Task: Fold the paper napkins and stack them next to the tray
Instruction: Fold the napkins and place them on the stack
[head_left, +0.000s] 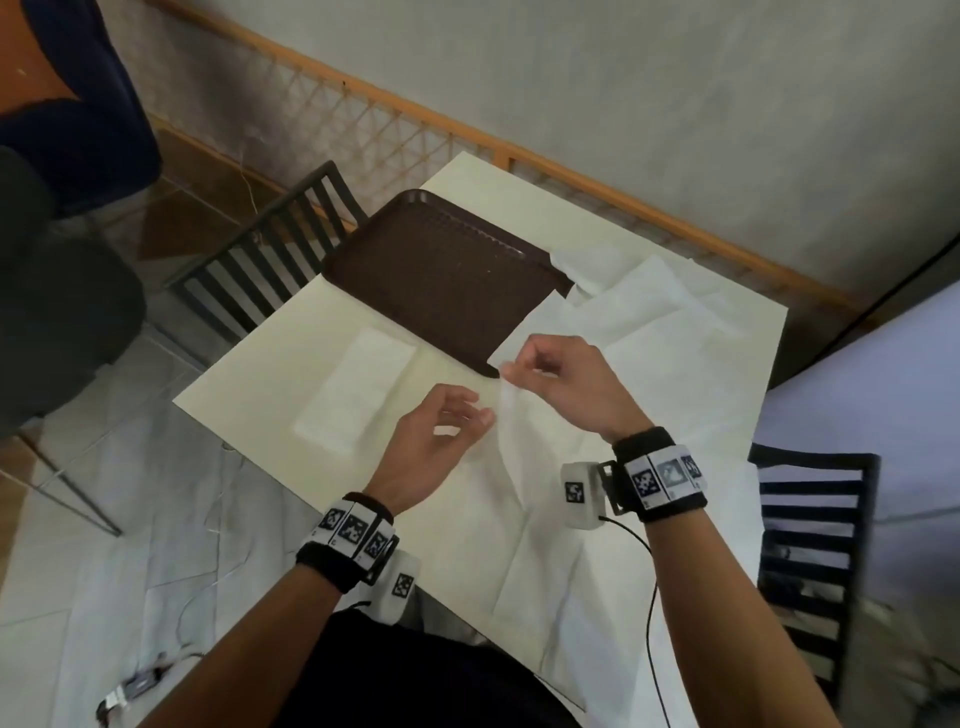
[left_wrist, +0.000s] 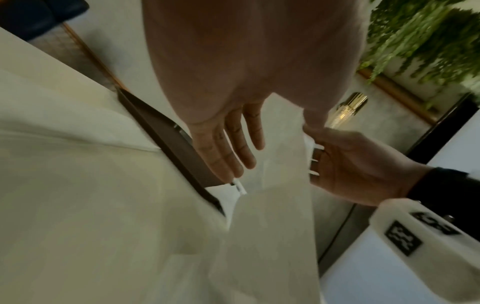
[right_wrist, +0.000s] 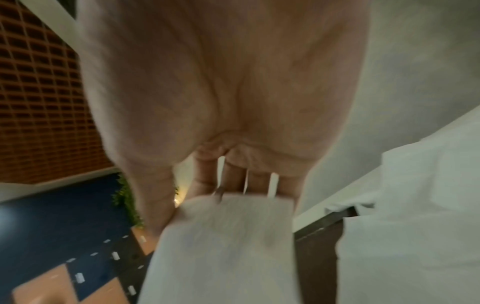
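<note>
White napkin (head_left: 519, 452) pinched in right hand (head_left: 566, 379), left hand (head_left: 431, 447) slack-fingered; only head view shows folded napkin (head_left: 358, 384).

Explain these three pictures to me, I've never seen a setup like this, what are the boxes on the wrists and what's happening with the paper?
No machine here: a person works with bare hands. The white boxes strapped on are wrist cameras; the two close-up pictures come from them, looking along each hand. The wide picture comes from a camera on the head. On the cream table lie a brown tray, one folded napkin beside it and loose napkins on its other side. The right hand pinches the held napkin by a raised corner; the left hand is open beside it.
</note>
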